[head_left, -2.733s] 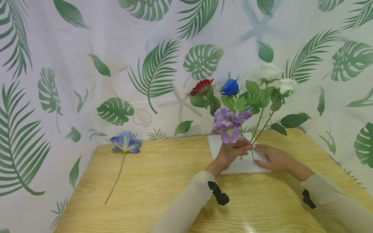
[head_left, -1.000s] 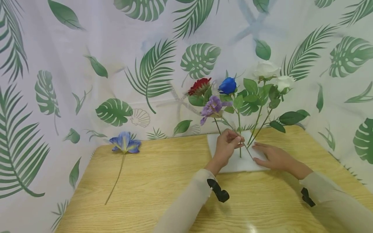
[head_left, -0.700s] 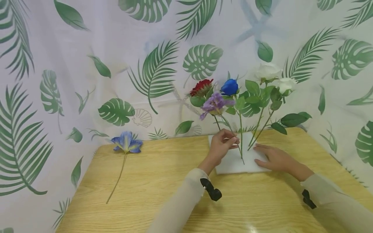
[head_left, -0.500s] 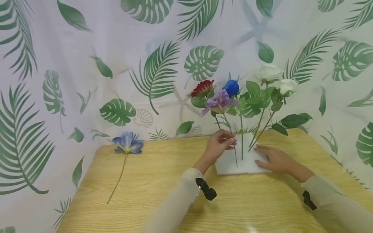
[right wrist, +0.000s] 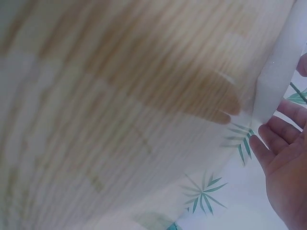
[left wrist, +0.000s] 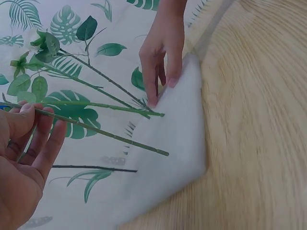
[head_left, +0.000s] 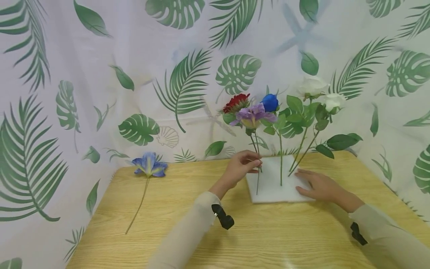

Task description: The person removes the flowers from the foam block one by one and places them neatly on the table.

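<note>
Yellow wood-grain table (head_left: 188, 186), lower frame — left hand (head_left: 239, 168) pinching long-stemmed purple flower (head_left: 252, 114), right hand (head_left: 320, 186) straight-fingered — at right edge of white foam slab (head_left: 270, 193).

table (head_left: 161, 201): wood-grain, glossy | slab (head_left: 270, 186): foam-like, matt | backdrop (head_left: 188, 80): cloth-like | sleeves (head_left: 188, 228): matt cloth

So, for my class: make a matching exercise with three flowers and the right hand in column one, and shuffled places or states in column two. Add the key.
1. purple flower
2. pale blue flower
3. blue rose
4. right hand

a. lying on the table
b. by the right edge of the white slab
c. pinched by the left hand
d. standing in the slab, unheld

Pairs: 1-c, 2-a, 3-d, 4-b
</note>
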`<state>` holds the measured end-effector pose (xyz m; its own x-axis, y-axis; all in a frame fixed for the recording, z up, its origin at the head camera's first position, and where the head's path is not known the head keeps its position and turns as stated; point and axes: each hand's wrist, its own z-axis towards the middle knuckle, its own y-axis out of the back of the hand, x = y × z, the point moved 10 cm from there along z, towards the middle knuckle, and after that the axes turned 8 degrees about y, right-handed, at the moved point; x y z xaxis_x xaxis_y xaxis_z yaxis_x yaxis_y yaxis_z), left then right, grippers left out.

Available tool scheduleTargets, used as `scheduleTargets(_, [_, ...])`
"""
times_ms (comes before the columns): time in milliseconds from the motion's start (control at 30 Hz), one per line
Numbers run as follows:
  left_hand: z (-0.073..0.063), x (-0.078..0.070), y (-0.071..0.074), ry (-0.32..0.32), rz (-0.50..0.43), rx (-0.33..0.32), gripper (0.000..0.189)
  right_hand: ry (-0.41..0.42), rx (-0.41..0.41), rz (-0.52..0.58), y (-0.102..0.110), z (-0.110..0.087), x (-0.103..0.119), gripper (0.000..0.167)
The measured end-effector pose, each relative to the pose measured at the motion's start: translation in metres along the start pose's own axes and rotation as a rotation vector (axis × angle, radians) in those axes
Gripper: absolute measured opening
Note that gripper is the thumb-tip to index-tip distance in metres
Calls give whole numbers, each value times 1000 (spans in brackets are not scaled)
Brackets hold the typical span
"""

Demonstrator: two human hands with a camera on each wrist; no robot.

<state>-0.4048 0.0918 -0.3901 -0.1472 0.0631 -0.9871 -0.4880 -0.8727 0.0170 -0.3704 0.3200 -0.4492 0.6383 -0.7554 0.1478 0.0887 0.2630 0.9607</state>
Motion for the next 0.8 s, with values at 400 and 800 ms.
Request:
scheduleTargets(400, [-17,-5,44,35,91,-18,23,3,-8,-9,-1,1,-1,55])
scheduleTargets(800, [-49,-17,108,41,199,-105,22,1,-4,-14,-1,2,-2,56])
